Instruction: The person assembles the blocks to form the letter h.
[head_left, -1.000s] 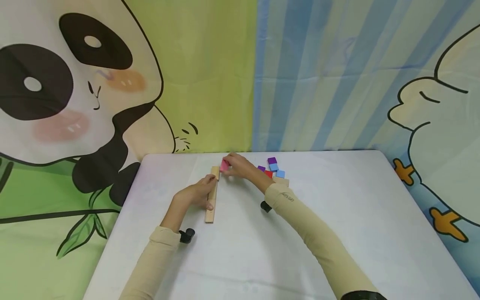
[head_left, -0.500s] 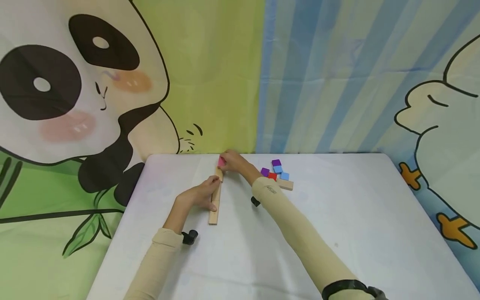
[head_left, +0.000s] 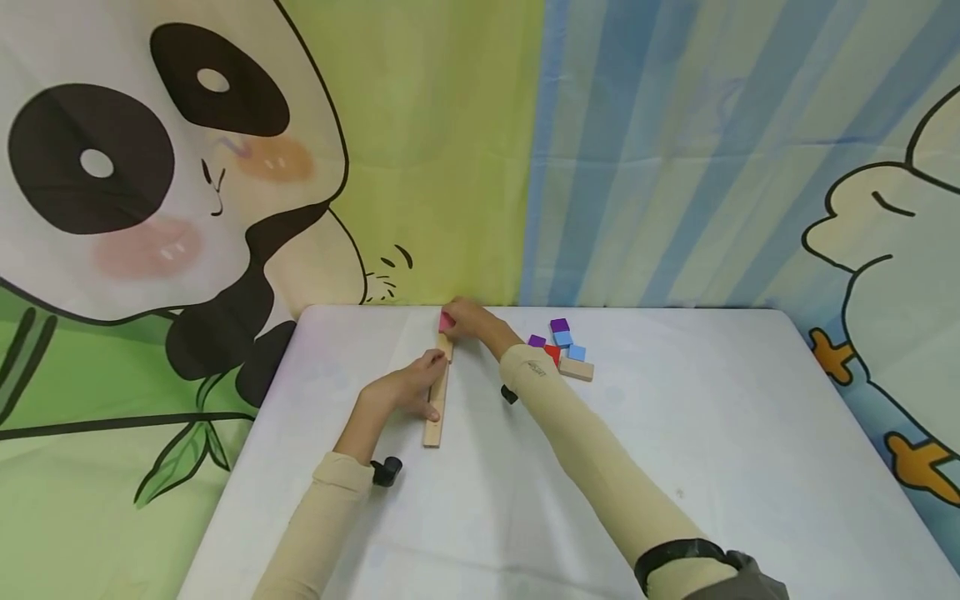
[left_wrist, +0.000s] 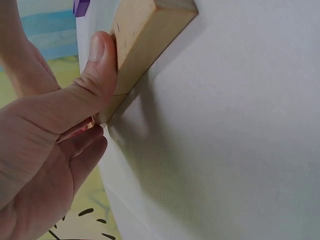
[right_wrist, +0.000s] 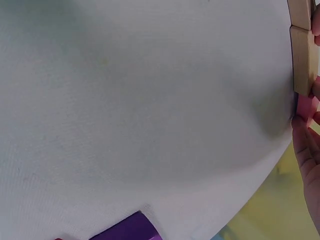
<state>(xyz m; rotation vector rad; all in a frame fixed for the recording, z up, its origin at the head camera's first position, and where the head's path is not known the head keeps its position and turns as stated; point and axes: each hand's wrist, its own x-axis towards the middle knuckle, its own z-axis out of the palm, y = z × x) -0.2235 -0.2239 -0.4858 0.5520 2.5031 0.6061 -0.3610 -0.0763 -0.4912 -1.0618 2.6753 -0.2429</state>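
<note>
Operator: Which way does my row point?
Observer: Away from you. Your near wooden block (head_left: 432, 432) and far wooden block (head_left: 446, 342) lie end to end, the long axis running up the bench (head_left: 675, 417) and leaning slightly right at the far end. Your right wrist view shows a slight bend at the joint.

Operator: And the pink block (head_left: 445, 322)?
Observer: It's at the far end of that row, meeting the end of the far wooden block.

Operator: How are my fingers?
Observer: Your right hand (head_left: 474, 322) pinches the pink block. Your left hand (head_left: 405, 388) has its thumb and fingers spread along the row, the thumb on the near wooden block and the fingertips close to the joint.

Operator: What about edges and room?
Observer: The bench's far edge is just beyond your pink block, with the printed backdrop (head_left: 450, 167) behind it. The slanting left edge is well apart from your left hand. Bench top stretches widely to your right and toward you.

Operator: What lies beside my right forearm?
Observer: A loose group: two purple blocks (head_left: 559, 325), two blue blocks (head_left: 577, 353), a red block (head_left: 552, 352) partly hidden by your sleeve (head_left: 585, 442), and a loose wooden block (head_left: 577, 369) whose long axis lies crosswise, its right end slightly nearer you.
</note>
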